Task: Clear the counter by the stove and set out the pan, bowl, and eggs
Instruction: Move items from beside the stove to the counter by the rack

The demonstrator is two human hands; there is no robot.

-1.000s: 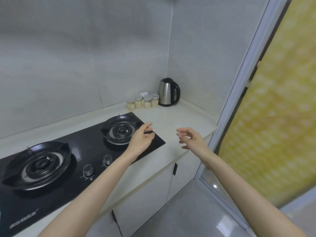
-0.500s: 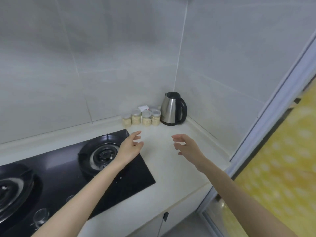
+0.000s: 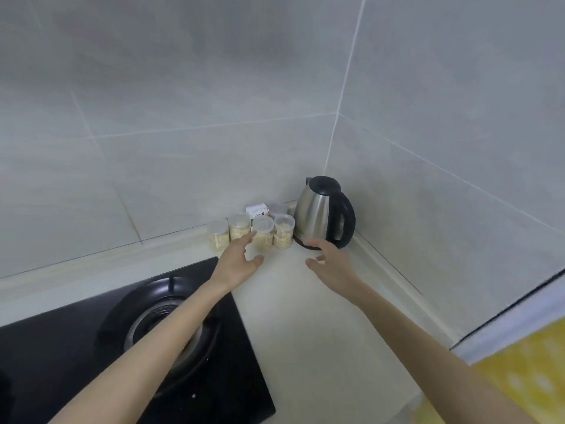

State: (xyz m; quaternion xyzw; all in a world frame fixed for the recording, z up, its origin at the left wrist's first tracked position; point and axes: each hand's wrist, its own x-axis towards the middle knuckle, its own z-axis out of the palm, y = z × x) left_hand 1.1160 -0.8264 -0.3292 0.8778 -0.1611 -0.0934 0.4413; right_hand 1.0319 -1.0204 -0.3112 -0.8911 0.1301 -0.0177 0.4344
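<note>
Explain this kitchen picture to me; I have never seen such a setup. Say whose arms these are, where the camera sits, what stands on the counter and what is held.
No machine here: a person wears one wide-angle camera on the head, so you look down along their own bare arms. The left hand and the right hand are stretched out with relaxed fingers and hold nothing. On the pale counter, in the corner, stand a steel kettle, a row of clear jars with pale contents and a small white box behind them. The left hand is before the jars, the right before the kettle's base; whether either touches, I cannot tell. At lower left lies a black gas hob, its burner under the left forearm.
</note>
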